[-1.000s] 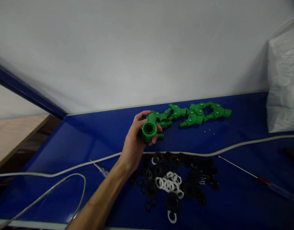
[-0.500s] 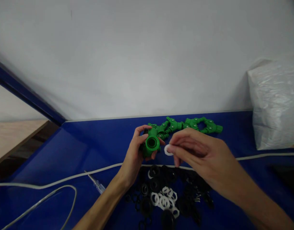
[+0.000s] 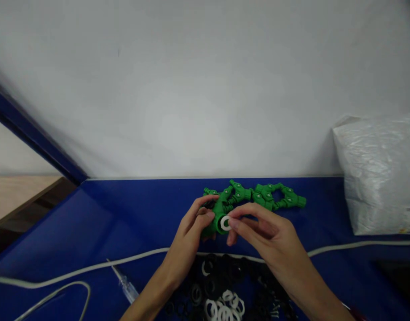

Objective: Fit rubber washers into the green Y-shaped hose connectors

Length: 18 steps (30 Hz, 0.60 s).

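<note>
My left hand [image 3: 188, 234] is wrapped round a green Y-shaped hose connector [image 3: 218, 209], its round opening turned toward my right hand. Between thumb and fingertips, my right hand [image 3: 261, 227] pinches a white plastic ring [image 3: 225, 223]. The ring is at the mouth of the connector and overlaps the opening; whether it sits inside cannot be made out. Below the hands lies a pile of white rings [image 3: 225, 307], with black rings [image 3: 196, 293] and other small black parts around it.
Several green Y connectors [image 3: 288, 198] lie along the back of the blue table [image 3: 124, 218]. A clear-handled screwdriver [image 3: 127, 287] is at the left, near a white cable [image 3: 74, 273] crossing the table. A plastic-wrapped package [image 3: 378, 178] stands at the right against the wall.
My right hand has brought the white ring leftward to the connector's mouth. The connector has turned so its opening faces more to the right. The camera view has tilted upward.
</note>
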Each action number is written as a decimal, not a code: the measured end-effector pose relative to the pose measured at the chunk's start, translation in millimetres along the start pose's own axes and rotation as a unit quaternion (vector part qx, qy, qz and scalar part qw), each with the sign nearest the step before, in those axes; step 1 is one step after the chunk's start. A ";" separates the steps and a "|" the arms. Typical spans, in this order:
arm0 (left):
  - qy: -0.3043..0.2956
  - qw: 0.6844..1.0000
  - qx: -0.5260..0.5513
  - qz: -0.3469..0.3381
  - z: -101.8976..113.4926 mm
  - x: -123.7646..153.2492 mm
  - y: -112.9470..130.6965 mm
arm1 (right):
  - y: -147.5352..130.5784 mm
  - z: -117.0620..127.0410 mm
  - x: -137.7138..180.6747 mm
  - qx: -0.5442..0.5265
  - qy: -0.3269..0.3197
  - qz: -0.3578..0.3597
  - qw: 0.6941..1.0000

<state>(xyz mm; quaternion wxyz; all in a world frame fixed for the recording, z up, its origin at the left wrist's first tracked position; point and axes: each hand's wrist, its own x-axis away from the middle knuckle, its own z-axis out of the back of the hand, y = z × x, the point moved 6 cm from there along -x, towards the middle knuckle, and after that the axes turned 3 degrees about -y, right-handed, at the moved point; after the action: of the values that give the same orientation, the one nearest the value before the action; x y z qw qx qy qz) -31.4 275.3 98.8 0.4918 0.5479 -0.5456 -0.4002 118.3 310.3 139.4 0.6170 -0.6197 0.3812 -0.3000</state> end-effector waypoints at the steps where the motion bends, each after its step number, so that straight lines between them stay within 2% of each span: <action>1: -0.002 1.000 -0.003 -0.003 0.0 -0.1 0.3 | 2.4 -0.1 -0.6 0.006 0.006 -0.003 1.000; 5: -0.011 1.000 -0.013 -0.005 -0.2 -1.4 1.9 | 11.1 -1.4 -1.5 0.015 0.019 -0.014 1.000; 9: -0.005 0.999 -0.052 -0.007 0.1 -1.4 3.7 | 13.8 -1.8 -1.2 -0.037 0.041 -0.017 0.998; 14: -0.019 0.999 -0.045 -0.003 -2.0 1.0 4.8 | 19.9 -6.7 -2.0 -0.063 0.016 -0.049 0.997; 18: -0.012 0.995 -0.098 -0.013 -2.5 1.1 6.7 | 25.0 -6.7 -1.4 -0.067 0.009 -0.066 0.995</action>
<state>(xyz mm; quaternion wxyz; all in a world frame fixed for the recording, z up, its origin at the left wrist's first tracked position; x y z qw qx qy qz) -30.2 274.9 105.9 0.5313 0.4993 -0.5023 -0.4648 109.3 309.2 115.1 0.5491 -0.6809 0.3643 -0.3197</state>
